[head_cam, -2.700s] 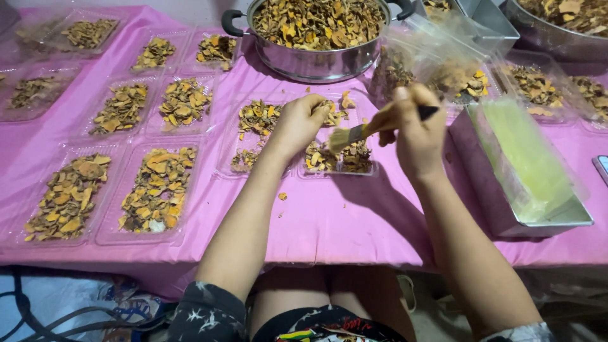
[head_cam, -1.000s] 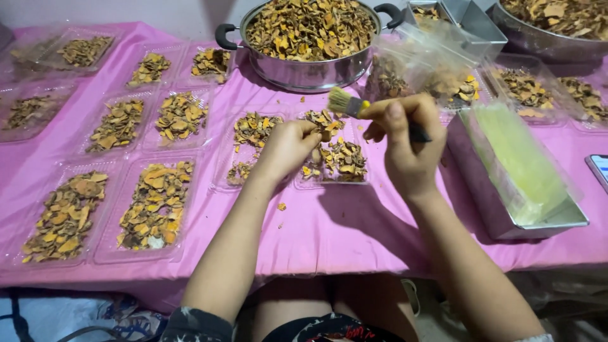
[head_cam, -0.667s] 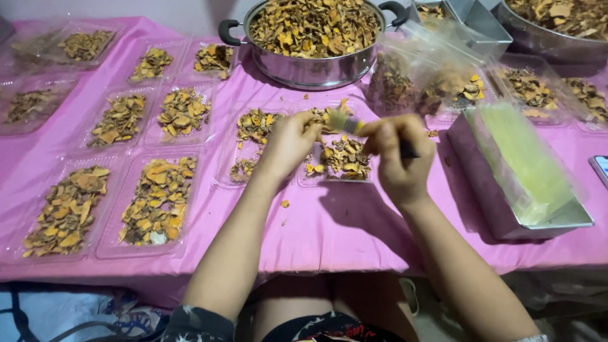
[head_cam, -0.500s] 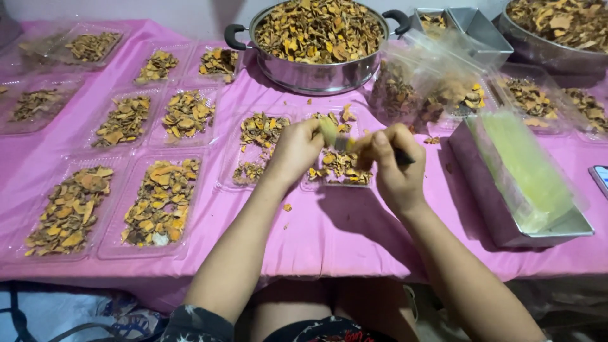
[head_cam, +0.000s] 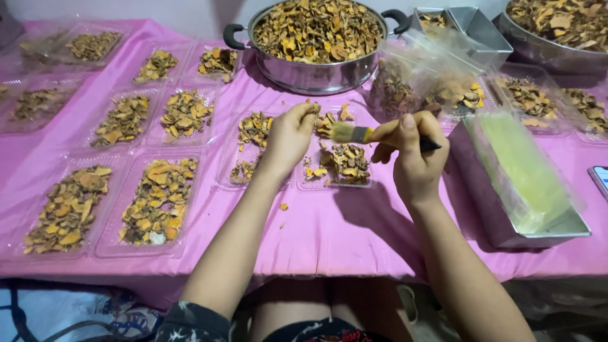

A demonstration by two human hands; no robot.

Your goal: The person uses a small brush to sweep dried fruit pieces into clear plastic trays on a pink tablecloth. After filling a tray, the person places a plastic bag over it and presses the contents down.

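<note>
A pink-covered table [head_cam: 329, 234] held clear trays of dried orange slices. Above the central tray [head_cam: 342, 166], the right hand [head_cam: 411, 155] gripped a small brush [head_cam: 354, 133], bristles pointing left. Just left of the bristles, the left hand [head_cam: 288, 136] pinched a slice, fingers together. Beyond the tray stood a full steel pot [head_cam: 313, 44].

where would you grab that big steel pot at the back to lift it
Grip the steel pot by its two black side handles, one at the left, one at the right. Come in from both sides: it is wide, heaped with dried pieces, and the handles jut past the rim.
</note>
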